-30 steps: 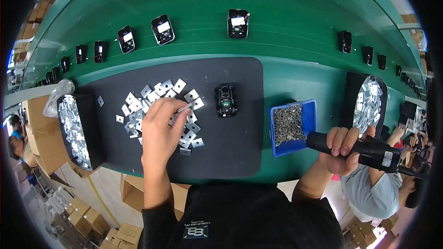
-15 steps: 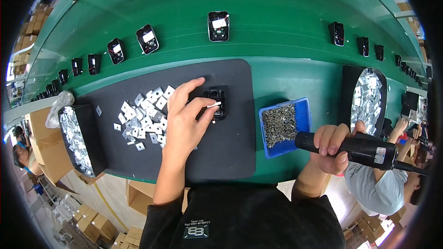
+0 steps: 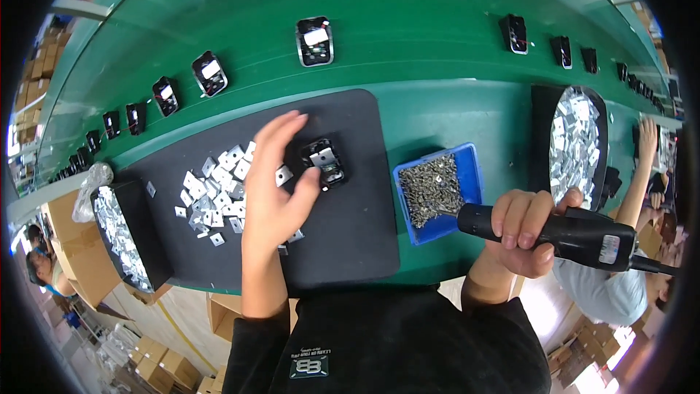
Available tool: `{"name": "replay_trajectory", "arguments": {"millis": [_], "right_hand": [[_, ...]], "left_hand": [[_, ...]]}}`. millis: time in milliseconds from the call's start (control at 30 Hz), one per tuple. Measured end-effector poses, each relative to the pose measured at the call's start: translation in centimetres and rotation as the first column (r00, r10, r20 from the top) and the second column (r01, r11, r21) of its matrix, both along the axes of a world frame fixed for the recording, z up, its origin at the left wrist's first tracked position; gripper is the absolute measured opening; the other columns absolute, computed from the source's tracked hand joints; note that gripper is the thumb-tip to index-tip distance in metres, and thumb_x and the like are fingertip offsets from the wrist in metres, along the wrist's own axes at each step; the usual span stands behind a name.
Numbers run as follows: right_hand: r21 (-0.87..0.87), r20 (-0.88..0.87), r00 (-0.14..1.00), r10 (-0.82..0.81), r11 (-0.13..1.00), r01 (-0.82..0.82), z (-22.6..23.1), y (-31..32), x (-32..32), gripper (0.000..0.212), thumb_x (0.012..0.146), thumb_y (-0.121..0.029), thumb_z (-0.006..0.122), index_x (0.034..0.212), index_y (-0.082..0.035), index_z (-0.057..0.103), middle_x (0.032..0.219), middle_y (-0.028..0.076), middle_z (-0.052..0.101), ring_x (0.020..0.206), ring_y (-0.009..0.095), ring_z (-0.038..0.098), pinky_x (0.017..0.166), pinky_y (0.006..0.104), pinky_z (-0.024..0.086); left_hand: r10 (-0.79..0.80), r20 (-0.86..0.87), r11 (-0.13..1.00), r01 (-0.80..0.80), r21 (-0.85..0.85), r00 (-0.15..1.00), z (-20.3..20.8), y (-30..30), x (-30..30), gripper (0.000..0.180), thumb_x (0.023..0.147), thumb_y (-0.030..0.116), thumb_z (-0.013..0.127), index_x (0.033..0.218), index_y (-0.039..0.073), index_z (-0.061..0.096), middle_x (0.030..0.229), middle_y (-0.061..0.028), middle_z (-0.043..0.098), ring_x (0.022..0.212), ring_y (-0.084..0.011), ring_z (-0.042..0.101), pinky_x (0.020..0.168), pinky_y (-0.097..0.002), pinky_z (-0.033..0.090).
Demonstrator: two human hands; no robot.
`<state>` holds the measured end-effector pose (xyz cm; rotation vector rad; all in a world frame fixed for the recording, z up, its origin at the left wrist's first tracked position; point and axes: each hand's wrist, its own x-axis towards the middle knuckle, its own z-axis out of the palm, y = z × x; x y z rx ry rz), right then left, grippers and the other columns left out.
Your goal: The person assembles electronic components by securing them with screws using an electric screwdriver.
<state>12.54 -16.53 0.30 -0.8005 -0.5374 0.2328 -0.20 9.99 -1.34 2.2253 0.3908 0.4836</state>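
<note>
A small black device housing [image 3: 337,174] lies on the black mat with a silvery metal plate [image 3: 321,158] inside it. My left hand [image 3: 271,193] is at its left side, open. The thumb is stretched out to the housing's edge, and the other fingers are apart and slightly blurred. Beside and partly under that hand is a loose pile of silvery square plates [image 3: 216,193], each with a hole. My right hand [image 3: 526,230] is wrapped round a corded black electric screwdriver [image 3: 580,237], held level, its front end over the rim of a blue tray [image 3: 475,193] of small screws [image 3: 430,190].
Black bins of metal plates stand at left [image 3: 149,241] and right [image 3: 539,131]. Similar housings [image 3: 315,42] line the green conveyor [image 3: 415,22] at the back. A cardboard box [image 3: 84,248] sits beyond the left bin. Another person's arm [image 3: 642,175] reaches in at far right.
My left fingers have let go of the metal plate, which now lies in the housing, and have spread apart. The right hand still grips the screwdriver. The whole view has shifted slightly.
</note>
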Motion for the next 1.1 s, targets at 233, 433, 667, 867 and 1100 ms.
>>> {"name": "replay_trajectory", "arguments": {"millis": [233, 433, 667, 867, 1100], "right_hand": [[0.136, 0.065, 0.997, 0.051, 0.989, -0.059, 2.7, 0.8, 0.5, 0.059, 0.09, -0.023, 0.071, 0.138, -0.018, 0.036, 0.072, -0.002, 0.058, 0.057, 0.011, 0.057, 0.053, 0.0271, 0.047], [0.125, 0.07, 0.997, 0.021, 0.992, -0.03, 3.5, 0.7, 0.1, 0.058, 0.091, -0.024, 0.071, 0.137, -0.02, 0.037, 0.071, -0.003, 0.06, 0.056, 0.011, 0.058, 0.053, 0.0266, 0.048], [0.119, 0.061, 0.998, -0.03, 0.993, 0.023, 3.2, 0.7, 0.1, 0.057, 0.09, -0.024, 0.072, 0.136, -0.02, 0.039, 0.071, -0.003, 0.06, 0.055, 0.011, 0.058, 0.052, 0.0265, 0.048], [0.157, 0.132, 0.989, -0.065, 0.987, 0.044, 3.0, 1.0, 0.3, 0.054, 0.085, -0.018, 0.075, 0.129, -0.012, 0.045, 0.073, -0.003, 0.057, 0.057, 0.007, 0.053, 0.056, 0.023, 0.047], [0.287, 0.101, 0.993, 0.062, 0.954, -0.089, 2.9, 0.7, 0.7, 0.056, 0.091, -0.022, 0.071, 0.137, -0.018, 0.039, 0.075, 0.0, 0.062, 0.061, 0.013, 0.062, 0.055, 0.0271, 0.053]], "left_hand": [[-0.339, 0.095, 0.93, 0.318, 0.185, 0.936, 2.2, -6.3, 0.2, 0.039, 0.068, 0.013, 0.081, 0.104, 0.002, 0.069, 0.1, -0.0081, 0.064, 0.084, -0.0252, 0.06, 0.073, -0.0352, 0.047], [-0.355, 0.144, 0.934, 0.346, 0.086, 0.924, 0.4, -9.7, 2.3, 0.041, 0.066, 0.016, 0.083, 0.103, 0.002, 0.07, 0.099, -0.0048, 0.068, 0.078, -0.0202, 0.06, 0.068, -0.0325, 0.045], [-0.345, 0.173, 0.938, 0.334, 0.091, 0.922, -0.5, -9.9, 2.6, 0.035, 0.066, 0.014, 0.083, 0.097, 0.002, 0.072, 0.091, -0.0046, 0.072, 0.07, -0.0162, 0.061, 0.064, -0.0285, 0.044], [-0.31, 0.238, 0.951, 0.301, 0.075, 0.92, -0.6, -9.9, 2.5, 0.037, 0.063, 0.025, 0.085, 0.09, 0.003, 0.072, 0.085, -0.0033, 0.072, 0.066, -0.0149, 0.062, 0.06, -0.027, 0.043], [-0.331, 0.325, 0.94, 0.34, 0.029, 0.886, -0.8, -9.5, 2.1, 0.032, 0.062, 0.031, 0.085, 0.077, 0.007, 0.07, 0.074, 0.0003, 0.068, 0.06, -0.0143, 0.061, 0.056, -0.0262, 0.04]]}}
